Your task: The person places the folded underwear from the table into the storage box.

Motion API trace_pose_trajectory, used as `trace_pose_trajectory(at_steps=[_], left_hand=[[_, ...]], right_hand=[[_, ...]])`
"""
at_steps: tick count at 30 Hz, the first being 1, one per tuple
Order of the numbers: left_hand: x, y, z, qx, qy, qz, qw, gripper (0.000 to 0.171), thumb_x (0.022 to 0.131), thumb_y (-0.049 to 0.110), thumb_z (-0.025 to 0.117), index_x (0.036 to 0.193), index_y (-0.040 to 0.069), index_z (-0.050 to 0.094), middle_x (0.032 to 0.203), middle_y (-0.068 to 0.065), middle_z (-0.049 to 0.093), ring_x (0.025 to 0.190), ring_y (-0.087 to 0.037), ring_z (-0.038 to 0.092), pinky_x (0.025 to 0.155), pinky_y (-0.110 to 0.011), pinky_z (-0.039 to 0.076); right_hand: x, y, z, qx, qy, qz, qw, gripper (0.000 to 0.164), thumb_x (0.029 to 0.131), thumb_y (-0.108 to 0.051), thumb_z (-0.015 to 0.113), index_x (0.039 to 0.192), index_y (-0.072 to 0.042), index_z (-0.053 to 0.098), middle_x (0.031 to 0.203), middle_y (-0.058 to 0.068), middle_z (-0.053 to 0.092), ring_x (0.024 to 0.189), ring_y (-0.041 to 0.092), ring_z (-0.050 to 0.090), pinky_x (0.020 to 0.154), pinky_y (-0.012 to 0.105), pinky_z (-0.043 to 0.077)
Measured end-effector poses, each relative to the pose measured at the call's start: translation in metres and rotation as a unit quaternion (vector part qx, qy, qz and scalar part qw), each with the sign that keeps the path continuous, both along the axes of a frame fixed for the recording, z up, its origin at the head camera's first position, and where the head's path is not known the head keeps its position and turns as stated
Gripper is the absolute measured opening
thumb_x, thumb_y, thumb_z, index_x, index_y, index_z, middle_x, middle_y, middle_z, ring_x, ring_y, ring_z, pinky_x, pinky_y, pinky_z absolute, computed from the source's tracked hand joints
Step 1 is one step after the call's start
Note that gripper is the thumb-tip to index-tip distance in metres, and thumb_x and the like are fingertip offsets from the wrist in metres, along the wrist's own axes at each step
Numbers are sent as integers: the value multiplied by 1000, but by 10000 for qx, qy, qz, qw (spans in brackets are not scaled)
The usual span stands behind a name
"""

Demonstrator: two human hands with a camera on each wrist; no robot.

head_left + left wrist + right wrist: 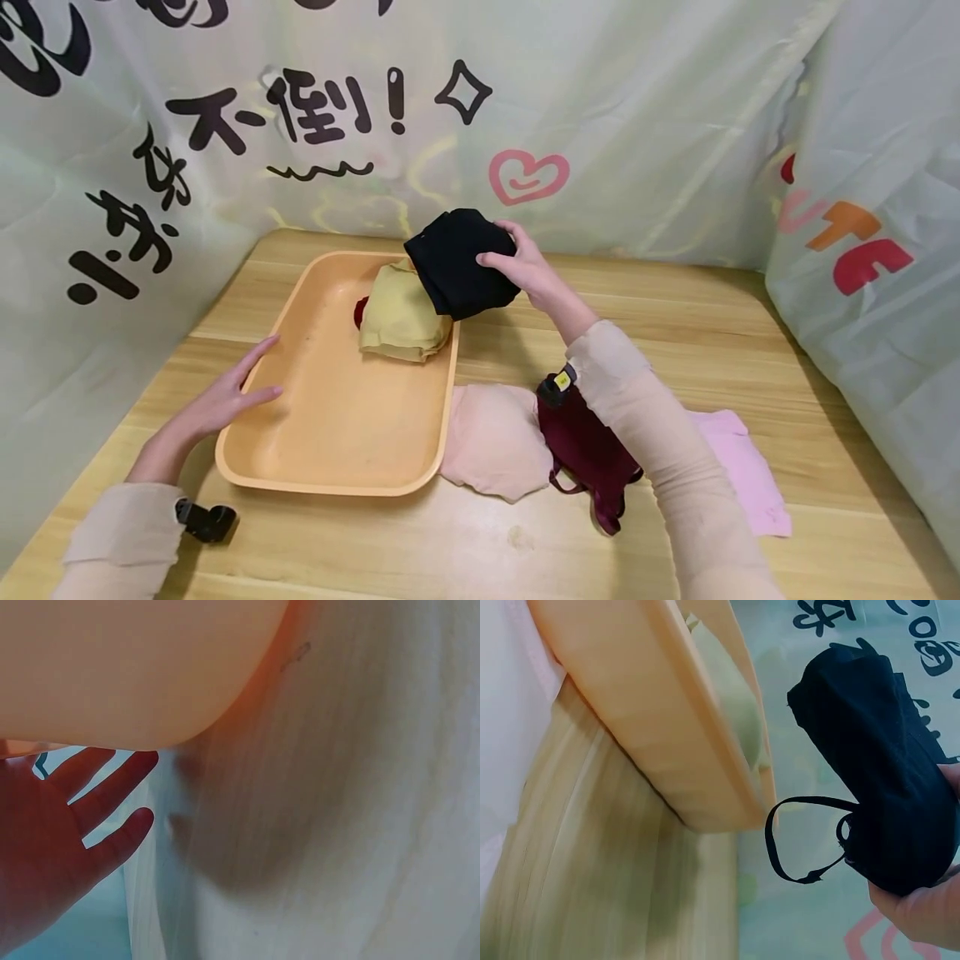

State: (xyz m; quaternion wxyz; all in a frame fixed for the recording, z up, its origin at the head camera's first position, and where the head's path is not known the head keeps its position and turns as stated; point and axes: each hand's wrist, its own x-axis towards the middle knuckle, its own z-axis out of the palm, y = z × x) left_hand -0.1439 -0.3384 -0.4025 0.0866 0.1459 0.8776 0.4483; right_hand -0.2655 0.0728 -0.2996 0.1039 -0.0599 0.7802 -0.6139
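My right hand [521,262] grips a folded black garment [461,262] between thumb and fingers, above the right back rim of an orange tray [330,483]. In the right wrist view, a thin strap loop hangs from the black garment [885,772]. My left hand [217,400] is at the tray's left side, thumb over the rim; in the left wrist view its fingers [116,791] are spread and straight by the tray's outer wall. Inside the tray, a folded yellow garment [401,321] lies at the back right, with a bit of dark red cloth [360,312] beside it.
Right of the tray lie a pale pink garment [495,437], a burgundy garment [588,450] with thin straps, and a pink-lilac cloth [742,475] partly behind my right forearm. A lettered fabric sheet [637,125] hangs behind and beside the wooden table [675,325].
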Motion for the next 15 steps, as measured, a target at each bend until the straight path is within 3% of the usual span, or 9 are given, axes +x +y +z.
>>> trace_pose_trajectory(at_steps=[15], left_hand=[[0, 0, -1, 82, 2, 26, 10000, 80, 86, 10, 58, 147, 8, 7, 148, -29, 7, 132, -49, 2, 97, -69, 7]], right_hand=[[-6, -30, -6, 248, 69, 138, 9996, 69, 82, -17, 64, 141, -19, 28, 142, 9, 31, 124, 25, 37, 101, 41, 33]])
